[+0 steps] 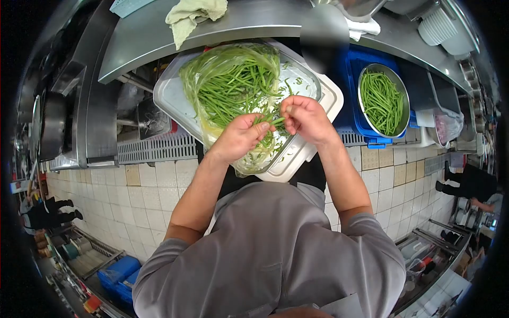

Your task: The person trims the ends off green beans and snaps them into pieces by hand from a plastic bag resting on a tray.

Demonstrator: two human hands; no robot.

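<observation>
My left hand (245,137) pinches green beans over the tray's lower part, thumb and fingers together. Close beside it on the right, my right hand (305,119) is closed at the beans' other end; its fingertips are pressed together. Under and beyond my hands, a clear plastic bag (191,74) full of green beans (233,82) lies open in a metal tray (313,79). Small cut bean ends are scattered on the tray. To the right, a round metal bowl (405,108) holds more green beans (380,100).
A blue bin (354,71) stands under the bowl. Along the top runs a steel counter (254,18) with a pale cloth (193,16). A white lid (331,103) lies beneath the tray. People in dark clothing (466,185) stand at the far right and far left.
</observation>
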